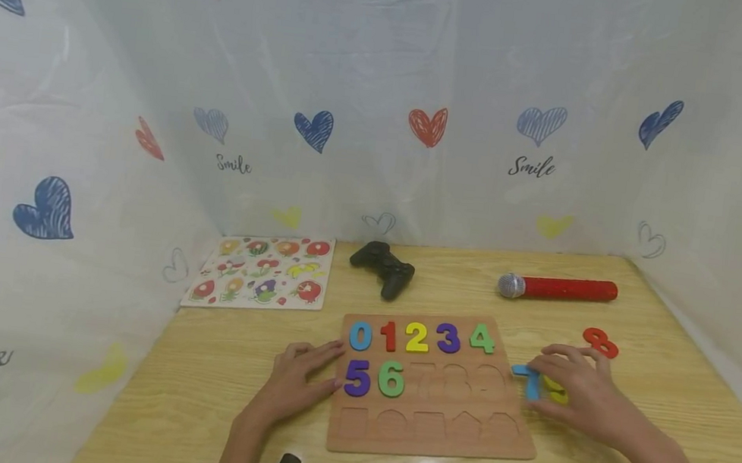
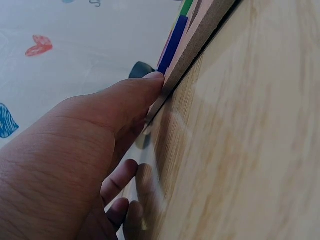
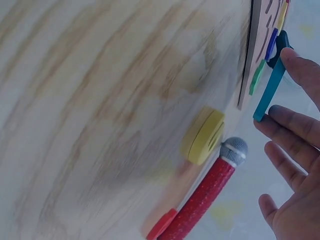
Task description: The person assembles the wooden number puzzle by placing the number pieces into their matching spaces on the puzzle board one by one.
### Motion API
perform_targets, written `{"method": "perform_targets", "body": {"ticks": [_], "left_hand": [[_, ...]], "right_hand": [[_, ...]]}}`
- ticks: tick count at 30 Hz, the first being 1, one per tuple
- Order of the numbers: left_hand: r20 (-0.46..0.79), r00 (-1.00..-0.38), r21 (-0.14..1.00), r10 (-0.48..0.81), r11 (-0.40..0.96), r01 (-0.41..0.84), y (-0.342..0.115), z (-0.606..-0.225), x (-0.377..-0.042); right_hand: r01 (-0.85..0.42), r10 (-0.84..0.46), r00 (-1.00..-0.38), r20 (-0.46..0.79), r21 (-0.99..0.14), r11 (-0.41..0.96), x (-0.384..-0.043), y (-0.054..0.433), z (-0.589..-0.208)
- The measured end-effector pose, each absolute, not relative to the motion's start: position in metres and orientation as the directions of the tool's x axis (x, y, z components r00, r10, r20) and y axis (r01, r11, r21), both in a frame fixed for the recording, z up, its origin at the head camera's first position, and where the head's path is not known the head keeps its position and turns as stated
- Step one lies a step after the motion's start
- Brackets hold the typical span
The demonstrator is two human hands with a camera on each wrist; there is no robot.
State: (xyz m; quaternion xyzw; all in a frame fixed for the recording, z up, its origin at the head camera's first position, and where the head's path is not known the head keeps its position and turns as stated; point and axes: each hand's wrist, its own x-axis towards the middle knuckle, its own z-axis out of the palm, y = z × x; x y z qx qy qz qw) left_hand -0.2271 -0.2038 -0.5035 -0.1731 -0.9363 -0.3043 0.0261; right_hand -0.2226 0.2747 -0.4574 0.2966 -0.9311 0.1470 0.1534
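A wooden number puzzle board (image 1: pixel 430 437) lies on the table, with the coloured numbers 0 to 6 set in its upper rows and bare recesses after them. My left hand (image 1: pixel 295 383) touches the board's left edge with thumb and finger, close to the purple 5 (image 1: pixel 357 378); its other fingers hang loosely. Beyond the board's right edge, my right hand (image 1: pixel 582 393) pinches the blue number 7 (image 3: pixel 271 90) between thumb and fingertips, raised off the table. Under that hand, partly hidden in the head view, a yellow number piece (image 3: pixel 204 135) rests on the table.
A red 8 (image 1: pixel 600 343) lies past my right hand. Behind it is a red microphone (image 1: pixel 564 289). A black game controller (image 1: pixel 382 268) sits behind the board, and a fruit picture board (image 1: pixel 263 271) lies at the back left. Printed curtains surround the table.
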Motion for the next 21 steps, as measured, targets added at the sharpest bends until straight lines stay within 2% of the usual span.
{"method": "perform_targets", "body": {"ticks": [9, 21], "left_hand": [[0.159, -0.936, 0.561, 0.313, 0.752, 0.346, -0.204, -0.503, -0.226], [0.159, -0.938, 0.551, 0.308, 0.761, 0.343, -0.204, -0.504, -0.227]], "right_hand": [[-0.655, -0.552, -0.72, 0.42, -0.15, 0.74, -0.225, 0.263, -0.46], [-0.643, -0.551, -0.745, 0.376, -0.187, 0.743, -0.224, 0.243, -0.458]]}}
